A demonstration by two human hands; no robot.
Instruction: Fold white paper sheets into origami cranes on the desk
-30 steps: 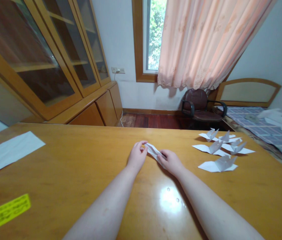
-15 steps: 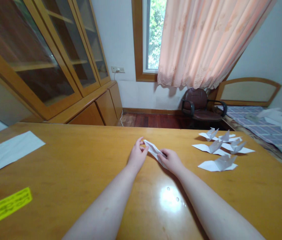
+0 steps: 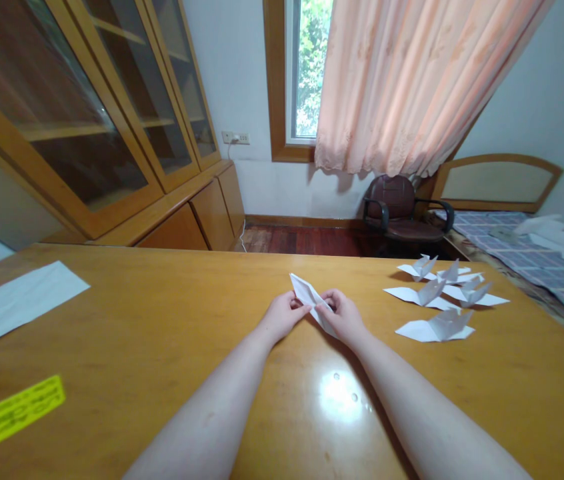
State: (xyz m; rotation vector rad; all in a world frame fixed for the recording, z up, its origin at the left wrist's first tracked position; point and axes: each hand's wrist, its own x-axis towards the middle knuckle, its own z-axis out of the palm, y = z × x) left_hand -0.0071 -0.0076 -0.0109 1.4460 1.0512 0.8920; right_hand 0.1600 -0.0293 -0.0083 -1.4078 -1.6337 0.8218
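A narrow piece of folded white paper (image 3: 303, 288), pointed at its far end, slants between my two hands above the table (image 3: 162, 320). My left hand (image 3: 285, 315) is closed on its left edge near the middle, thumb on top. On the other side, my right hand (image 3: 342, 315) pinches the same paper, with the thumb close to the left thumb. The fingers beneath the paper are partly hidden. Several folded white paper cranes (image 3: 437, 327) with spread wings stand in a group to the right of my right hand.
Flat white paper (image 3: 22, 303) lies at the table's left side, with a yellow printed label (image 3: 12, 417) nearer me. Past the far edge are a glass-door cabinet (image 3: 112, 133), a brown armchair (image 3: 397, 207) and a bed (image 3: 517, 240).
My left hand has slid down from the paper's far tip to its middle, beside the right hand. The tip now shows uncovered. My right hand has hardly moved.
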